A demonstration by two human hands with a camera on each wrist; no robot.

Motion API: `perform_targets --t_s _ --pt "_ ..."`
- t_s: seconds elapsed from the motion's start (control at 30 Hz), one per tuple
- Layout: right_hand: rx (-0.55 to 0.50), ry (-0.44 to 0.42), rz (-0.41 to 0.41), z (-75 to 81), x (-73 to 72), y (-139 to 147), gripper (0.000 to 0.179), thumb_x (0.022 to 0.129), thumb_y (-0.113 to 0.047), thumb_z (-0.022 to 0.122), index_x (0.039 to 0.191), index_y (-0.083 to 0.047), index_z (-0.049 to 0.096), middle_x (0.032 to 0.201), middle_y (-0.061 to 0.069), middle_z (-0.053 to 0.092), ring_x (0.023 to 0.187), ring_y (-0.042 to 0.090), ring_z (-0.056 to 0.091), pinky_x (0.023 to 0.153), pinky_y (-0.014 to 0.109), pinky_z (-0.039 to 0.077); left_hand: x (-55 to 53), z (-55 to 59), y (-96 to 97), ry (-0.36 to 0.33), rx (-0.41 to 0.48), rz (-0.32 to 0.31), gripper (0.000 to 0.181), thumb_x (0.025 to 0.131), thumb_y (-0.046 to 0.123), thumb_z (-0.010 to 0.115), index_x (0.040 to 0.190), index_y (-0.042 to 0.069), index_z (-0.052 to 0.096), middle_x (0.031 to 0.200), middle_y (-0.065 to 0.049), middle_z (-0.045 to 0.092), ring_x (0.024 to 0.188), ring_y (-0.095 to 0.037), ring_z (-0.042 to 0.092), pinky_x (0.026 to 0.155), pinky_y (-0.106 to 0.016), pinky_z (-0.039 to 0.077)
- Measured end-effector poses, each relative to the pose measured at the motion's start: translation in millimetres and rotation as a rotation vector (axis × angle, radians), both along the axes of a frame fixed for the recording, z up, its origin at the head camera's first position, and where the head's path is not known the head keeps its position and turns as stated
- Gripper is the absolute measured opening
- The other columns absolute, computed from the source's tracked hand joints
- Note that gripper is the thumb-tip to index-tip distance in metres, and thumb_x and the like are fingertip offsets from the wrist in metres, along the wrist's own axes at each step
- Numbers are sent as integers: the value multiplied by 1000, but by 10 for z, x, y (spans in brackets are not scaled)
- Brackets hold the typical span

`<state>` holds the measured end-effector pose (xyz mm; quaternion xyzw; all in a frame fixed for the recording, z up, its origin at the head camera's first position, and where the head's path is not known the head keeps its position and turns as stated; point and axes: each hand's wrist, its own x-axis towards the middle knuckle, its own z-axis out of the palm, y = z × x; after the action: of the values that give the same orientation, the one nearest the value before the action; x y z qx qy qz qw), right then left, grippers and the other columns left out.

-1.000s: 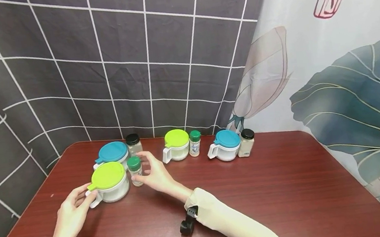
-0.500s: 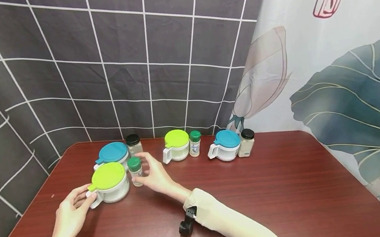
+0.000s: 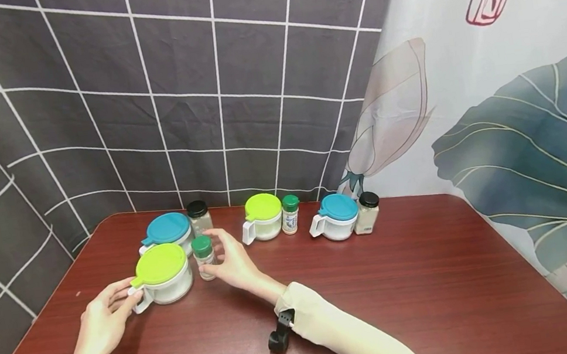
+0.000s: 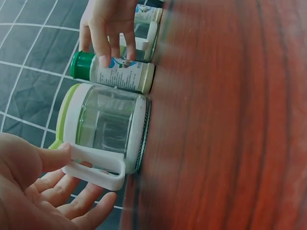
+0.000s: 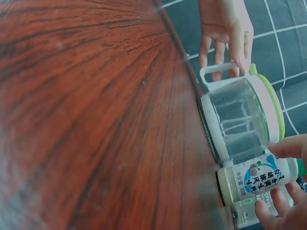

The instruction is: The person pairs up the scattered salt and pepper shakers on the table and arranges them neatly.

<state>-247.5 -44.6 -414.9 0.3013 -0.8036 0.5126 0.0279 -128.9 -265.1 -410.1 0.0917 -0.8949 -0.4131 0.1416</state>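
My left hand (image 3: pixel 102 322) holds the white handle of a clear seasoning jar with a lime-green lid (image 3: pixel 160 264), thumb on top of the handle in the left wrist view. Beside that jar, to its right, a small spice shaker with a green cap (image 3: pixel 202 247) stands upright. My right hand (image 3: pixel 235 261) grips this shaker between thumb and fingers; its printed label (image 5: pixel 261 177) faces the right wrist camera. Both containers appear to stand on the table. Close behind them are a blue-lidded seasoning jar (image 3: pixel 168 228) and a black-capped spice bottle (image 3: pixel 199 215).
Further right along the back edge stand another lime-lidded jar (image 3: pixel 264 217), a green-capped shaker (image 3: pixel 290 214), a blue-lidded jar (image 3: pixel 340 217) and a black-capped bottle (image 3: pixel 367 213). Dark red wood table (image 3: pixel 434 276) spreads in front. A grid-patterned cloth (image 3: pixel 191 117) hangs behind.
The held jar has shifted very slightly left, and the held shaker slightly right and nearer, widening the gap between them. Both hands keep nearly the same pose.
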Motion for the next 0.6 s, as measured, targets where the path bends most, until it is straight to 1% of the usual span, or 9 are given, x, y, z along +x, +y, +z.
perform_targets --t_s 0.1,0.13,0.23,0.3,0.37,0.43,0.5,0.6 --pt "-12 29 2 1 9 19 59 76 -3 78 128 -8 50 109 13 63 92 13 61 80 17 52 -7 7 -8 -5 2 -14 41 94 18 61 125 -7 54 111 -30 65 73 27 44 60 -6 45" --pt "-11 56 3 -10 9 23 58 76 -3 77 127 -6 50 108 13 62 91 11 61 79 17 52 -8 6 -13 -2 2 -18 40 94 17 61 125 -8 54 111 -31 65 73 27 45 60 -6 45" --pt "-17 74 4 -18 14 27 56 76 -3 77 125 -4 51 105 12 60 91 10 59 79 17 52 -9 -3 -34 9 0 -32 37 94 13 59 122 -10 54 111 -33 63 74 26 45 60 -6 46" --pt "-12 60 0 -23 11 27 54 76 -3 77 124 -3 53 104 12 59 91 12 61 80 18 53 -5 -13 -47 18 -2 -41 34 95 11 58 120 -11 54 111 -35 62 74 26 44 60 -6 46" --pt "-14 18 -4 -13 14 23 53 76 -3 77 124 -3 54 105 13 58 92 16 62 81 19 53 -3 -23 -61 24 -7 -51 32 95 10 56 119 -12 54 111 -36 61 74 25 45 60 -6 46" --pt "-5 1 -7 -7 14 17 51 76 -3 78 122 -2 55 106 14 57 94 21 63 81 19 53 -6 -32 -74 26 -9 -63 32 96 9 55 119 -13 53 111 -37 61 74 25 45 61 -5 46" --pt "-1 -20 -3 1 17 16 50 76 -2 78 121 -2 56 108 15 57 96 25 64 81 19 54 -13 -36 -85 21 -14 -74 32 96 9 54 119 -13 52 111 -37 61 75 24 46 61 -5 46" --pt "1 -30 11 -1 16 19 49 76 -2 78 120 -2 55 110 16 57 101 25 63 82 18 54 -26 -33 -102 -9 -8 -80 36 97 15 55 121 -12 51 114 -36 60 76 25 44 62 -4 44"
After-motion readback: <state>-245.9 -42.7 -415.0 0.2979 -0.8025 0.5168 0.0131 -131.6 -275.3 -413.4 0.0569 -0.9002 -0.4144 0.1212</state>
